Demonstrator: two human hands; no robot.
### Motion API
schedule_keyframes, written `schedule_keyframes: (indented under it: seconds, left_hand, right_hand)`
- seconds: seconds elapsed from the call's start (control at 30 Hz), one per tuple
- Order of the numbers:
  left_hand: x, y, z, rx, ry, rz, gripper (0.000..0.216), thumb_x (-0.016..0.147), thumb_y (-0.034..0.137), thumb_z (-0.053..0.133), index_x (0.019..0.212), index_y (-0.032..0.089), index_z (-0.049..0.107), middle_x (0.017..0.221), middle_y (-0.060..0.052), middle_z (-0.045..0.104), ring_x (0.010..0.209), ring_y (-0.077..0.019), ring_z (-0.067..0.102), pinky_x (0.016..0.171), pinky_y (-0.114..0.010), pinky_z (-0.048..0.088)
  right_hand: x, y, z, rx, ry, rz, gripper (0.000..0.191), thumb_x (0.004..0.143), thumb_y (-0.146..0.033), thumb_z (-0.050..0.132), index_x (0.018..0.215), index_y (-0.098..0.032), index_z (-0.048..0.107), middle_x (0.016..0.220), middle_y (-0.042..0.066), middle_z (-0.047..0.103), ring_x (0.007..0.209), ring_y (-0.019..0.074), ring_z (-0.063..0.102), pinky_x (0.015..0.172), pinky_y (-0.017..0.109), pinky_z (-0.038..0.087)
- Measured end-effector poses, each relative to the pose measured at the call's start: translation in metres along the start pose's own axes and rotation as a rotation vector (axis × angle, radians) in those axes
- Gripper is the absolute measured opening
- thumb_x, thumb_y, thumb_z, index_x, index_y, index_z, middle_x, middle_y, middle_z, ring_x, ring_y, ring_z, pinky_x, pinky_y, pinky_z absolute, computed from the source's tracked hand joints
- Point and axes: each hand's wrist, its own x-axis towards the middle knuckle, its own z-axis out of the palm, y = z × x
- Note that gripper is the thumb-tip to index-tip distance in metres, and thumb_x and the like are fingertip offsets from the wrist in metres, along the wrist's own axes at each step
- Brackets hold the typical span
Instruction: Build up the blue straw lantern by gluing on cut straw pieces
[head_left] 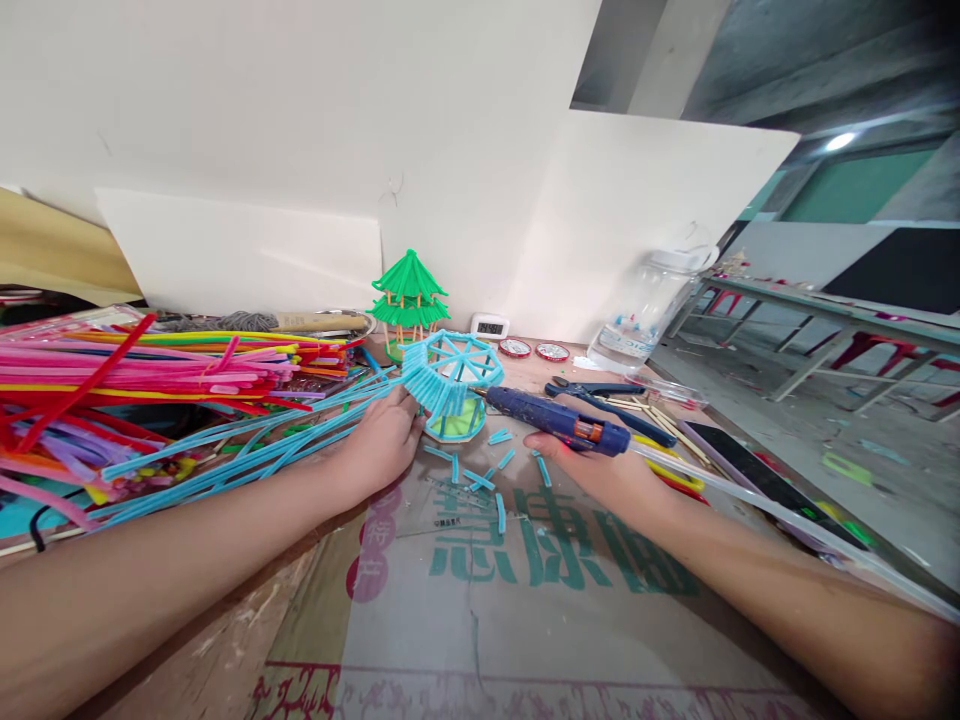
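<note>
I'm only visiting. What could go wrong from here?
The glue gun in the right hand points its tip at the blue model, close to the left hand; if it is hot, a slip might burn the fingers.
The short blue pieces lie loose below, so a brushing hand could scatter them.
The long blue strips run beside the left forearm, so a moving arm might drag them.
</note>
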Motion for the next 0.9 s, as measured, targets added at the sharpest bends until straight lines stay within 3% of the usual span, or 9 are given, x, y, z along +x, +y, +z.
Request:
schedule_keyframes:
  seconds: [0.23, 0.57, 0.77, 0.9]
  left_hand:
    - [0.000, 0.000, 0.001, 0.023, -0.024, -0.017, 0.024, 0.095, 0.026, 0.041, 0.098, 0.016, 0.063, 0.101, -0.013, 0.060, 0.102, -0.0280, 0.057, 0.098, -0.049, 0.048]
    - [0.000, 0.001, 0.001, 0.002, 0.006, 0.002, 0.024, 0.095, 0.025, 0.042, 0.103, 0.017, 0.062, 0.111, -0.013, 0.060, 0.109, -0.0277, 0.057, 0.103, -0.048, 0.046]
    - [0.000, 0.000, 0.000, 0.011, -0.015, 0.001, 0.022, 0.095, 0.025, 0.043, 0.100, 0.017, 0.062, 0.105, -0.013, 0.060, 0.105, -0.0273, 0.058, 0.102, -0.049, 0.046]
    - [0.000, 0.001, 0.000, 0.022, -0.026, -0.016, 0.023, 0.095, 0.026, 0.042, 0.100, 0.017, 0.062, 0.105, -0.014, 0.060, 0.106, -0.0286, 0.057, 0.099, -0.049, 0.048]
  right_hand:
    - [-0.004, 0.009, 0.001, -0.066, 0.006, 0.038, 0.023, 0.080, -0.043, 0.068, 0.073, -0.024, 0.057, 0.069, -0.002, 0.062, 0.065, 0.0170, 0.057, 0.061, 0.029, 0.048]
    - [-0.006, 0.017, 0.003, -0.051, 0.011, 0.001, 0.013, 0.081, -0.039, 0.070, 0.078, -0.027, 0.064, 0.077, -0.001, 0.070, 0.072, 0.0209, 0.065, 0.066, 0.033, 0.054]
    - [-0.007, 0.021, 0.005, -0.051, 0.016, 0.009, 0.011, 0.081, -0.038, 0.071, 0.081, -0.027, 0.066, 0.076, -0.001, 0.070, 0.073, 0.0215, 0.065, 0.066, 0.033, 0.054]
    - [-0.008, 0.022, 0.005, -0.091, 0.023, 0.017, 0.020, 0.078, -0.043, 0.073, 0.072, -0.027, 0.062, 0.066, -0.002, 0.065, 0.066, 0.0210, 0.063, 0.059, 0.032, 0.052]
